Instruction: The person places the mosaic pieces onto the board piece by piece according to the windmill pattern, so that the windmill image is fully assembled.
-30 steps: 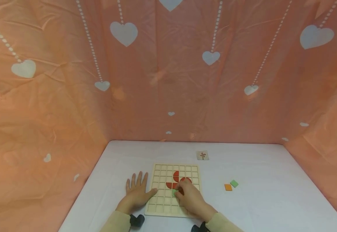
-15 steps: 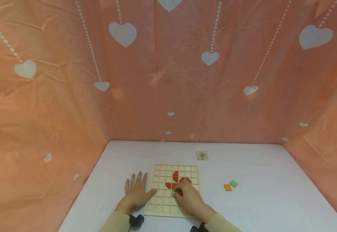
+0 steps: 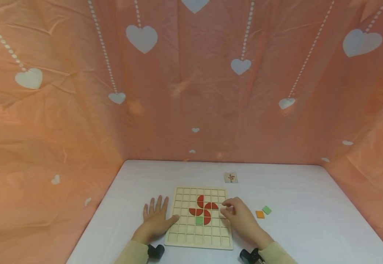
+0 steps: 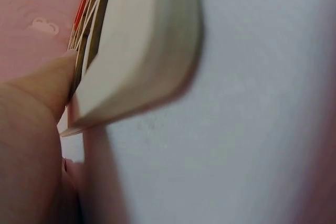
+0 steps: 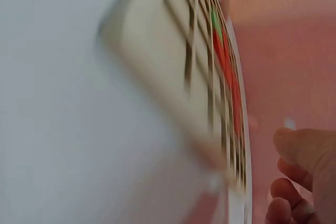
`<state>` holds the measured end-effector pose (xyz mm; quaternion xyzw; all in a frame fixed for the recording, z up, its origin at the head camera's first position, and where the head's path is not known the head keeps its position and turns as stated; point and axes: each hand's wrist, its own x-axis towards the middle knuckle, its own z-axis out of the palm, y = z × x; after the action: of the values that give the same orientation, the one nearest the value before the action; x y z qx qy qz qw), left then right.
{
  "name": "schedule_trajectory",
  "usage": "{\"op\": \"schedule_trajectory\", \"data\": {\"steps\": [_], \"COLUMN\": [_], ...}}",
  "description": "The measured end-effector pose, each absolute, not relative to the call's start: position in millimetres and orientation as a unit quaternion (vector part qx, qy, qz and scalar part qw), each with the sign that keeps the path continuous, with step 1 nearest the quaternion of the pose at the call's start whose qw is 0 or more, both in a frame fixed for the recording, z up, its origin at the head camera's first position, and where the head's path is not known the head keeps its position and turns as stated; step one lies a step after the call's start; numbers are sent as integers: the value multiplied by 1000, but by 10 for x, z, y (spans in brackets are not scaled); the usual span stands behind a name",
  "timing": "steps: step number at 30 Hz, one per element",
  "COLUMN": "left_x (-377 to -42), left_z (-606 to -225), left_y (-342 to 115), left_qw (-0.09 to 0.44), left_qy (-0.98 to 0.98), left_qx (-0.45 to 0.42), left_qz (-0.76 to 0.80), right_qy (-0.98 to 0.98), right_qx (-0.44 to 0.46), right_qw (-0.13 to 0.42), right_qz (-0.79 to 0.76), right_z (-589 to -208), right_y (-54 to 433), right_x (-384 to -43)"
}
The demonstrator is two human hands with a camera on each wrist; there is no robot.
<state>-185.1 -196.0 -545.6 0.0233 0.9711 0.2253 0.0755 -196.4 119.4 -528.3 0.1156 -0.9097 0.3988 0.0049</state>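
A wooden grid board [image 3: 181,237] lies on the white table with red rounded pieces [image 3: 207,213] set in its cells like a pinwheel. One green square tile [image 3: 199,220] sits in the cell left of the lowest red piece. My left hand [image 3: 155,220] lies spread beside the board, its thumb on the left edge; the left wrist view shows this thumb [image 4: 50,82] against the frame. Over the board's right edge hovers my right hand [image 3: 242,220], fingers loosely bent, nothing between them. In the right wrist view its fingers [image 5: 299,148] are apart from the board [image 5: 152,40].
Right of the board lie a loose orange tile [image 3: 260,214] and a second green tile [image 3: 267,210]. A small card [image 3: 231,178] printed with a red pinwheel pattern rests behind the board. Orange cloth [image 3: 211,110] with white hearts surrounds the table's back and sides.
My right hand has let go of the green tile in its cell and moved right to the board's edge, uncovering the red pieces. The left hand stays in place.
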Motion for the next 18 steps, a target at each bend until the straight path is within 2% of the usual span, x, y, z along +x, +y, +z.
{"op": "schedule_trajectory", "data": {"steps": [7, 12, 18], "left_x": [-1864, -1856, -1846], "left_z": [-5468, -5457, -5463], "left_y": [-1963, -1961, -1961], "left_qw": [74, 77, 76], "left_qy": [971, 970, 969], "left_qx": [22, 20, 19], "left_qz": [225, 230, 233], "right_qy": [-924, -932, -938], "right_qx": [36, 39, 38], "right_qw": [12, 22, 17], "right_qz": [380, 360, 345], "right_z": [-5301, -5316, -5354], "right_y": [1817, 2131, 2280], "right_x": [-1998, -1959, -1929]}}
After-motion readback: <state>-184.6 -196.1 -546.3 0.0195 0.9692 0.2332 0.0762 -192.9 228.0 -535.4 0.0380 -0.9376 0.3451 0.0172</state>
